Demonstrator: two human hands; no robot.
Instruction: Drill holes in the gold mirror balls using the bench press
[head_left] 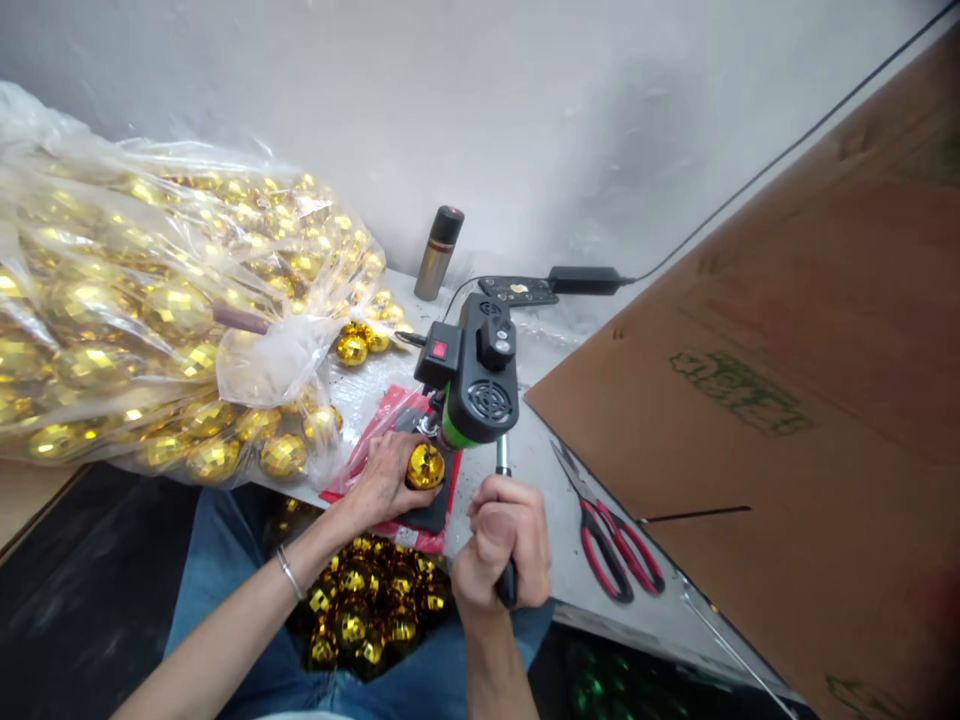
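My left hand [386, 475] has its fingers closed round a faceted gold ball ornament [425, 467]. The ball is held at the front of a black bench-top press machine [487, 370] with a red switch and a green band. My right hand [501, 545] is wrapped round the black grip of the machine's lever [503, 455], to the right of the ball. Under the machine lies a red plastic sheet [397, 405]. Whether the ball touches the machine's working tip, I cannot tell.
A clear bag of gold balls [187, 310] fills the left. Red-handled scissors [611, 545] lie right of the lever, beside a large cardboard box [757, 400]. A spray can [439, 253] and a power adapter [585, 280] are behind. More gold balls [367, 610] rest at the lap.
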